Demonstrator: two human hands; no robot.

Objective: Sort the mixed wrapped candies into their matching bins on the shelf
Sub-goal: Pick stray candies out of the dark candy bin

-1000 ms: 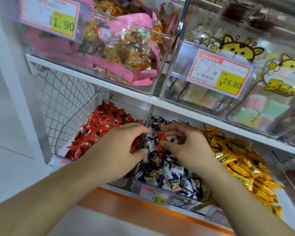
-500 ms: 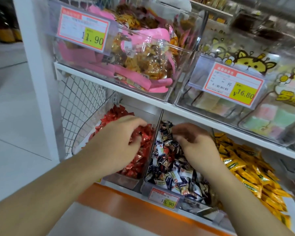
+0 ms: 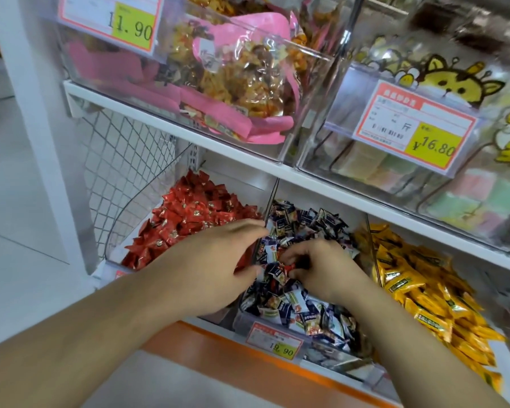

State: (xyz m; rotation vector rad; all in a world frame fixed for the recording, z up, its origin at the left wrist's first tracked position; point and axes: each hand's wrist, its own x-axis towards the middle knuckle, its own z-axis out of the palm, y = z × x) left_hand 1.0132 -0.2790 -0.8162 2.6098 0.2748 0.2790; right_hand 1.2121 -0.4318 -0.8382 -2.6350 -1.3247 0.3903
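Three clear bins sit side by side on the lower shelf: red candies (image 3: 195, 219) on the left, dark blue and white candies (image 3: 304, 310) in the middle, yellow candies (image 3: 418, 293) on the right. My right hand (image 3: 324, 269) is down in the middle bin, fingertips pinched on a red candy (image 3: 289, 267) lying among the blue ones. My left hand (image 3: 215, 260) hovers palm down over the divider (image 3: 273, 198) between the red and middle bins. Its fingers are loosely extended, and nothing shows in them.
The upper shelf (image 3: 248, 160) hangs close above the bins, carrying clear boxes of pink snack bags (image 3: 242, 83) and pastel sweets (image 3: 483, 198). Price tags (image 3: 274, 340) clip to the bin fronts. A wire mesh panel (image 3: 124, 160) and a white post (image 3: 42, 113) close the left side.
My left hand moved right from the red bin to the divider. My right hand shifted toward the front of the middle bin and pinched a red candy. The camera moved closer.
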